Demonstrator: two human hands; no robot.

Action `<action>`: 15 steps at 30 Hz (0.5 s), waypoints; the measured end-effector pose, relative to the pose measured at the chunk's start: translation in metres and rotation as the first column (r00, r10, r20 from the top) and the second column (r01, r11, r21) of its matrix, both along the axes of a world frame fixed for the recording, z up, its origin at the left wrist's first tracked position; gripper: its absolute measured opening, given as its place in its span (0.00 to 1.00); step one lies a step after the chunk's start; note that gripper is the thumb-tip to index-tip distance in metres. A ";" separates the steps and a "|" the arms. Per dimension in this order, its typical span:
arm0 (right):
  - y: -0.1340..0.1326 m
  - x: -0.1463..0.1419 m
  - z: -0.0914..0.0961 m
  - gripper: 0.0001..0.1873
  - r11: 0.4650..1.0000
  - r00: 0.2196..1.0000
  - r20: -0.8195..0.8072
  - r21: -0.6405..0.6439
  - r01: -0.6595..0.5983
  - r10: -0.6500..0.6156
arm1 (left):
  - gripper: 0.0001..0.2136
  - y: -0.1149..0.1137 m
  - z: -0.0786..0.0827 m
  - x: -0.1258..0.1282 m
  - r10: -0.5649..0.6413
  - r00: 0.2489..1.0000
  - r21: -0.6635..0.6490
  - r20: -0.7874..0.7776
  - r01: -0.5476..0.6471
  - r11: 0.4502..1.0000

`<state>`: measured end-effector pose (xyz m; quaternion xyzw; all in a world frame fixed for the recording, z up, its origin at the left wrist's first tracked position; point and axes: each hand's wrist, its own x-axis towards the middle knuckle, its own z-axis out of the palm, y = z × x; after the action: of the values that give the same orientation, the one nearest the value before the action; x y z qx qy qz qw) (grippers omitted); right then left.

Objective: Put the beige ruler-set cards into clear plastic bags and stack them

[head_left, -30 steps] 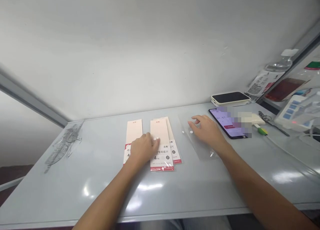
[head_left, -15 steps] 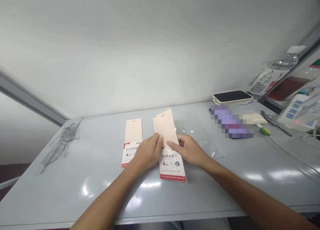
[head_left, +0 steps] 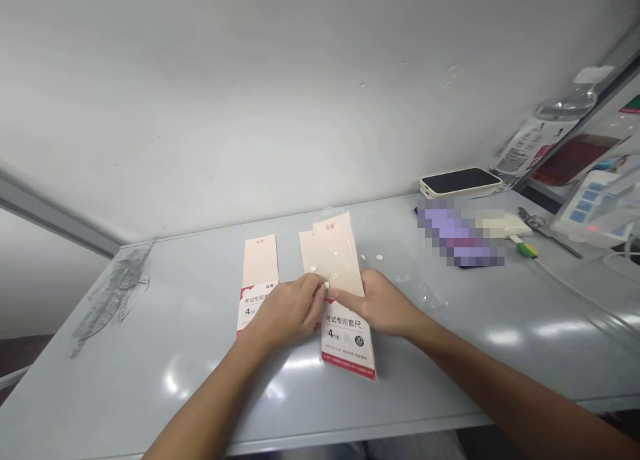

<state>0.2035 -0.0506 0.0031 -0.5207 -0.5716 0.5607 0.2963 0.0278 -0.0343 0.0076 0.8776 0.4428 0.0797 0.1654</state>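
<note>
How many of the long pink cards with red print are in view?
3. The left card lies flat, apart. The front card, tilted, is pinched between the left hand and the right hand. The back card lies partly behind it. Others may be hidden.

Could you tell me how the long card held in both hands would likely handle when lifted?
The card probably stays fairly stiff: it reaches past the left hand and right hand without sagging. It looks thin, so likely light. Its shiny face may slide easily on the smooth table.
</note>
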 end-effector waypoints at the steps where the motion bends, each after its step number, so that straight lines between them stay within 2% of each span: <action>1: 0.000 0.000 -0.001 0.12 1.000 1.000 0.009 0.006 0.001 -0.001 | 0.12 0.000 0.000 -0.001 -0.014 1.000 -0.001 -0.019 0.014 1.000; 8: -0.002 0.001 -0.002 0.11 0.999 0.996 0.084 0.027 -0.016 0.014 | 0.11 0.000 0.001 -0.002 -0.083 0.996 0.004 -0.042 0.083 0.997; 15: -0.004 0.001 0.004 0.11 0.994 0.965 0.235 -0.033 -0.108 0.112 | 0.07 0.001 -0.002 -0.004 -0.115 0.993 -0.034 -0.023 0.114 0.993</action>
<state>0.2046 -0.0550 0.0076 -0.5542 -0.6252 0.5159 0.1894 0.0241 -0.0335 0.0055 0.8996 0.3952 0.0517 0.1784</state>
